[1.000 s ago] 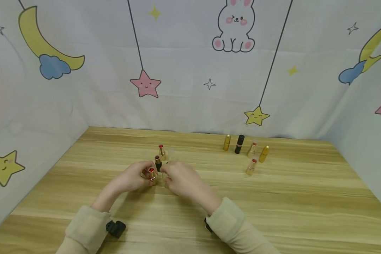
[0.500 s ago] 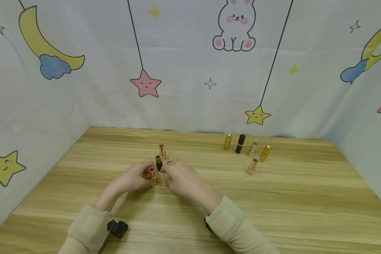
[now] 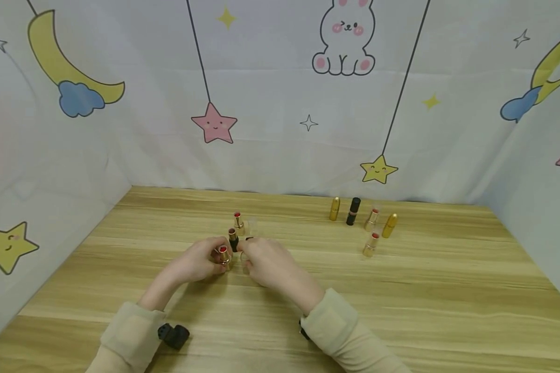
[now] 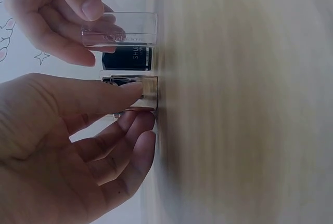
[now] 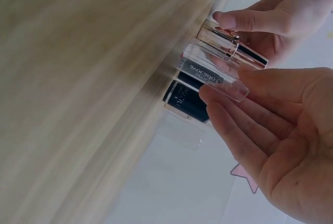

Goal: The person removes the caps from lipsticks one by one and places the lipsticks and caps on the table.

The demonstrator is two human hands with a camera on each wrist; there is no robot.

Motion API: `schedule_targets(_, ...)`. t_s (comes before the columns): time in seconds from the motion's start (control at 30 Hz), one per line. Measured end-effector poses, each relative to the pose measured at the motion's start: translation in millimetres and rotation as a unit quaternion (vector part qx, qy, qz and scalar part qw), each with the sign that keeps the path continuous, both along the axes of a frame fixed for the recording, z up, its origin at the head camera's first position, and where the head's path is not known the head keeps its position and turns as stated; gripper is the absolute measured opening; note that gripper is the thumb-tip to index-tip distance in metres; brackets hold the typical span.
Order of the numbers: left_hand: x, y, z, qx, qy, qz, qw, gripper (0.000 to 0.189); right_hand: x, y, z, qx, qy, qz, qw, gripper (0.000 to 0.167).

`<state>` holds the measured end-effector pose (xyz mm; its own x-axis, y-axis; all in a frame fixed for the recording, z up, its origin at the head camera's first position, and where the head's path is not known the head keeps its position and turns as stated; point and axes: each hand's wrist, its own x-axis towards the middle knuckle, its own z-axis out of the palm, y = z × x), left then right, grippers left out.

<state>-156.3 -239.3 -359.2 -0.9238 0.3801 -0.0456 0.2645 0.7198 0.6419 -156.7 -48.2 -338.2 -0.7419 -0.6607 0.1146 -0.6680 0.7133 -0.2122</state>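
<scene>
In the head view my left hand (image 3: 198,259) grips the gold base of an uncapped red lipstick (image 3: 224,257), which stands upright on the table. Thumb and fingers of my right hand (image 3: 273,264) pinch a clear lipstick cap (image 4: 135,29) just to its right; the cap is upright, its lower end close to the tabletop. Directly behind the hands stands an uncapped dark lipstick (image 3: 233,241) in a black case, with a black cap (image 3: 249,239) beside it, partly hidden by my right hand. Farther back is another gold lipstick (image 3: 238,223) with a clear cap (image 3: 252,225) next to it.
At the back right stand two gold tubes (image 3: 335,209), a black tube (image 3: 353,211) and two red lipsticks (image 3: 369,246) under clear caps. White cloth with printed stars and a rabbit (image 3: 344,46) walls the wooden table (image 3: 424,300) at the back and sides.
Both hands stay almost in place, still holding the lipstick and the clear cap. Only the fingers of my right hand shift very slightly.
</scene>
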Motion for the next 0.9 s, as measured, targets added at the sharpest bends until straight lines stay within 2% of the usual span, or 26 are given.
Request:
schedule_targets(0.27, 0.0, -1.5, -1.4, 0.003, 0.0, -0.002, 1.0, 0.028, 1.8, -2, 0.8, -0.008, 0.0, 0.002, 1.0, 0.019)
schedule_targets(0.63, 1.0, -1.6, 1.4, 0.011, -0.018, 0.019, 0.9996, 0.035, 4.8, 1, 2.1, -0.01, 0.007, -0.013, 0.9998, 0.032)
schedule_targets(0.9, 4.7, -0.1, 10.4, -0.005, 0.006, 0.019, 0.9998, 0.04, 5.3, 7, 8.9, -0.037, 0.013, -0.017, 0.9991, 0.031)
